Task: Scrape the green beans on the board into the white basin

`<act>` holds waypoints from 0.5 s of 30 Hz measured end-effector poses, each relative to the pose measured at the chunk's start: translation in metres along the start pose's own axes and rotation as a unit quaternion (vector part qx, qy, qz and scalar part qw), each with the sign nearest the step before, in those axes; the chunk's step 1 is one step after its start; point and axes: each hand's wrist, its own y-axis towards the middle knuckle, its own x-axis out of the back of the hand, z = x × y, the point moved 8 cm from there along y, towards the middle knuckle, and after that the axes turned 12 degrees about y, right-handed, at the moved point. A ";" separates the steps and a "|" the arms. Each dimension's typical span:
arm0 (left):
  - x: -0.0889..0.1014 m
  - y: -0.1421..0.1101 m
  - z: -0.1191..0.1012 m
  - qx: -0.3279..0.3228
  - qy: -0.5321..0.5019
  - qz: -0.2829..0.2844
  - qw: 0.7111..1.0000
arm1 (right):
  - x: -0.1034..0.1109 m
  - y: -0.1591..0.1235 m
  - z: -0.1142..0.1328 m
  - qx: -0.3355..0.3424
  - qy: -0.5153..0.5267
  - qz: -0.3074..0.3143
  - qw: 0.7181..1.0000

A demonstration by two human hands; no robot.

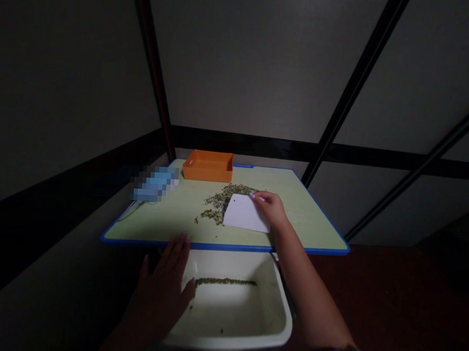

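Note:
My right hand grips a white flat scraper card that rests on the pale green table, its left edge against a scattered pile of small green beans. My left hand holds the left rim of a white rectangular basin, fingers wrapped over the edge. The basin sits just below the table's front edge. A thin line of the same green beans lies inside the basin along its far side.
An orange shallow box stands at the table's far edge. A blurred blue object lies at the far left of the table. Grey panels with dark frame bars enclose the space. The floor at right is dark red.

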 end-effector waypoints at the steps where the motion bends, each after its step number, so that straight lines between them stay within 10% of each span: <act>1: -0.001 0.000 0.000 0.001 0.001 0.001 1.000 | 0.000 0.000 0.000 -0.001 -0.001 0.000 1.000; 15: -0.006 0.001 0.002 -0.004 0.011 -0.009 1.000 | -0.006 -0.001 0.006 0.005 0.012 0.007 1.000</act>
